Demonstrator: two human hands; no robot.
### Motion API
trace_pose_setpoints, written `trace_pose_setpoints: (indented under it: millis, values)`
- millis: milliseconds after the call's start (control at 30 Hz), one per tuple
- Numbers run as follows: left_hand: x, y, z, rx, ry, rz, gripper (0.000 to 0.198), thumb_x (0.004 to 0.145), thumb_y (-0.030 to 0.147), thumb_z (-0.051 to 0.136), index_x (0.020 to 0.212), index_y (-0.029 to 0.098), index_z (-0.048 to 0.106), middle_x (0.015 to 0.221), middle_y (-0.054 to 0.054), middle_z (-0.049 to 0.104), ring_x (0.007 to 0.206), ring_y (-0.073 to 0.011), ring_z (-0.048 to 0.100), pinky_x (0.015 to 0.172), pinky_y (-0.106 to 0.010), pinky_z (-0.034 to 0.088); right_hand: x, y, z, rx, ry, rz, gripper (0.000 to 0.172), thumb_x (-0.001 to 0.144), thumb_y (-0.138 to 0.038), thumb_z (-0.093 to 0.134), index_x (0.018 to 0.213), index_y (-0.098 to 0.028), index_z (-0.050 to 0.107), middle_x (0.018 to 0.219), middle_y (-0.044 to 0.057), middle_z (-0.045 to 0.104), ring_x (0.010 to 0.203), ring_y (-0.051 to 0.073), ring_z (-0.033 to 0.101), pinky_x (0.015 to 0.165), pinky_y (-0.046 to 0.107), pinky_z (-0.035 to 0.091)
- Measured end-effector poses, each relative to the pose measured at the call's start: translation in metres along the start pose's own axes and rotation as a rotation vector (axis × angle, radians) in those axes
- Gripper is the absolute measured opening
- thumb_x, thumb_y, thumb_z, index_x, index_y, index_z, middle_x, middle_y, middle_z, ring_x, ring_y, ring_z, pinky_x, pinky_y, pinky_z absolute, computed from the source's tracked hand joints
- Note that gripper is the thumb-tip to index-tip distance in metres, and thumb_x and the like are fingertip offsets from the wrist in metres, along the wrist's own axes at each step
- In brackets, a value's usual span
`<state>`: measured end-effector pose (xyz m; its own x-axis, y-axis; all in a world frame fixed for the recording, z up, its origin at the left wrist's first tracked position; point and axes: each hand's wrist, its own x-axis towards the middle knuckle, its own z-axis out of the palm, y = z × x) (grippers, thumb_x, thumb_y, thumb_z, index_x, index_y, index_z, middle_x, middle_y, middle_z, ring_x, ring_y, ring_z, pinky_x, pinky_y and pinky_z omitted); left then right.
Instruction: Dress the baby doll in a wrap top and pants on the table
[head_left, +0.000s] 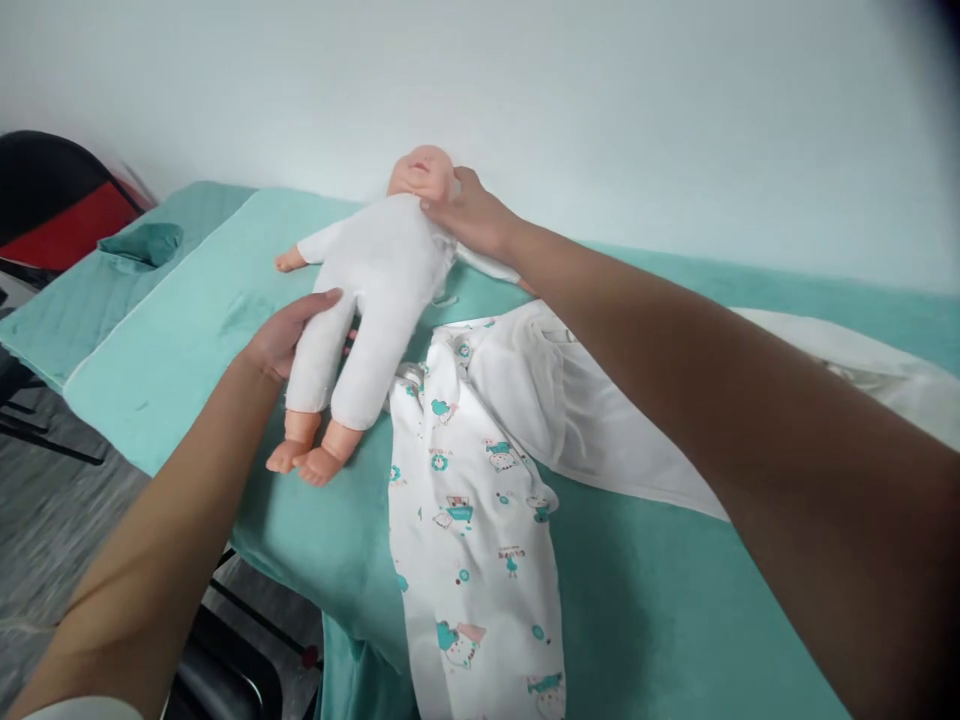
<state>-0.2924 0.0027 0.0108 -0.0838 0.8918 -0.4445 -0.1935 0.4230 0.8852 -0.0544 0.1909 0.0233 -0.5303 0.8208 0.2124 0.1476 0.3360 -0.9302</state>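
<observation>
A baby doll with a white cloth body and bare plastic head, hands and feet is held face up over the green-covered table. My left hand grips its leg on the left, the thumb on top and fingers reaching behind the thigh. At the doll's neck and shoulder, my right hand is closed around it, with part of the fingers hidden behind the head. Just to the right of the doll's feet lies a white printed baby garment, its lower part hanging toward me. Plain white cloth stretches rightward from the garment, partly covered by my right forearm.
A green cover drapes over the table and hangs down at the front. Behind it rises a pale wall. A black and red chair stands at the far left, and another black seat is below the table's front edge.
</observation>
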Motion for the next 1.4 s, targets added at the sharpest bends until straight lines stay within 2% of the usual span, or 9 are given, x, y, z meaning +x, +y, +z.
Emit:
trace_pose_setpoints:
  millis: [133, 300, 433, 567, 733, 833, 1033, 1200, 1400]
  values:
    - [-0.009, -0.007, -0.010, 0.238, 0.142, 0.133, 0.055, 0.092, 0.057, 0.068, 0.123, 0.012, 0.069, 0.109, -0.017, 0.078, 0.096, -0.0309, 0.076, 0.089, -0.051, 0.065, -0.029, 0.018, -0.026, -0.093, 0.176, 0.237, 0.073, 0.106, -0.052, 0.052, 0.151, 0.004, 0.039, 0.144, 0.020, 0.064, 0.125, 0.021, 0.066, 0.113, 0.045, 0.050]
    - [-0.073, -0.030, 0.010, 0.992, 0.465, 0.793, 0.057, 0.092, 0.023, 0.065, 0.148, 0.022, 0.056, 0.161, -0.015, 0.051, 0.149, -0.0350, 0.050, 0.123, -0.058, 0.045, -0.108, 0.052, -0.103, -0.705, 0.242, 0.451, 0.086, 0.099, -0.064, 0.021, 0.106, 0.010, 0.065, 0.116, 0.026, 0.073, 0.117, 0.024, 0.069, 0.094, 0.039, 0.044]
    - [-0.125, -0.071, 0.049, 1.486, -0.113, 0.978, 0.066, 0.093, 0.004, 0.046, 0.154, 0.030, 0.052, 0.169, -0.007, 0.045, 0.159, -0.0305, 0.038, 0.129, -0.056, 0.039, -0.176, 0.044, -0.135, -0.978, 0.112, 0.519, 0.081, 0.097, -0.072, 0.035, 0.096, 0.002, 0.070, 0.112, 0.031, 0.073, 0.115, 0.031, 0.066, 0.085, 0.043, 0.038]
    - [-0.135, -0.094, 0.090, 1.660, -0.266, 0.952, 0.064, 0.095, 0.002, 0.042, 0.154, 0.023, 0.052, 0.175, -0.012, 0.033, 0.164, -0.0362, 0.027, 0.131, -0.067, 0.029, -0.211, 0.010, -0.117, -1.048, -0.118, 0.458, 0.058, 0.103, -0.055, 0.052, 0.103, 0.000, 0.070, 0.116, 0.027, 0.074, 0.107, 0.026, 0.066, 0.081, 0.037, 0.038]
    - [-0.133, -0.083, 0.139, 1.554, -0.193, 1.064, 0.034, 0.091, 0.001, 0.047, 0.112, 0.015, 0.070, 0.165, -0.015, 0.049, 0.160, -0.0353, 0.034, 0.128, -0.060, 0.036, -0.259, -0.049, -0.054, -1.181, -0.219, 0.173, 0.031, 0.103, -0.033, 0.059, 0.128, -0.015, 0.065, 0.131, 0.014, 0.072, 0.113, 0.028, 0.067, 0.079, 0.032, 0.042]
    - [-0.144, -0.075, 0.173, 1.454, -0.058, 1.195, 0.042, 0.088, -0.002, 0.044, 0.122, 0.014, 0.063, 0.168, -0.016, 0.043, 0.156, -0.0301, 0.041, 0.129, -0.054, 0.035, -0.304, -0.090, -0.022, -1.263, -0.365, -0.034, 0.031, 0.106, -0.025, 0.046, 0.132, -0.020, 0.063, 0.132, 0.011, 0.070, 0.101, 0.025, 0.069, 0.067, 0.032, 0.037]
    - [-0.175, -0.062, 0.216, 1.664, -0.121, 1.024, 0.037, 0.091, 0.005, 0.045, 0.119, 0.018, 0.065, 0.113, -0.011, 0.076, 0.107, -0.0283, 0.073, 0.100, -0.045, 0.054, -0.380, -0.149, -0.030, -1.376, -0.288, 0.092, 0.031, 0.105, -0.020, 0.041, 0.129, -0.019, 0.061, 0.126, 0.012, 0.069, 0.094, 0.025, 0.069, 0.061, 0.034, 0.032]
    - [-0.202, -0.047, 0.227, 1.248, 0.142, 0.984, 0.025, 0.093, 0.014, 0.054, 0.115, 0.021, 0.063, 0.107, -0.010, 0.075, 0.100, -0.0279, 0.071, 0.082, -0.040, 0.052, -0.419, -0.158, -0.060, -1.133, -0.211, 0.479, 0.028, 0.105, -0.039, 0.048, 0.121, -0.019, 0.061, 0.106, 0.012, 0.076, 0.091, 0.028, 0.070, 0.069, 0.034, 0.041]
    - [-0.238, -0.064, 0.246, 0.343, 0.187, 0.935, 0.024, 0.088, 0.014, 0.057, 0.112, 0.020, 0.056, 0.106, -0.008, 0.071, 0.097, -0.0192, 0.068, 0.091, -0.037, 0.056, -0.445, -0.122, -0.039, -0.582, -0.047, 0.286, 0.029, 0.101, -0.035, 0.044, 0.097, -0.022, 0.069, 0.108, 0.012, 0.079, 0.100, 0.030, 0.072, 0.087, 0.039, 0.053]
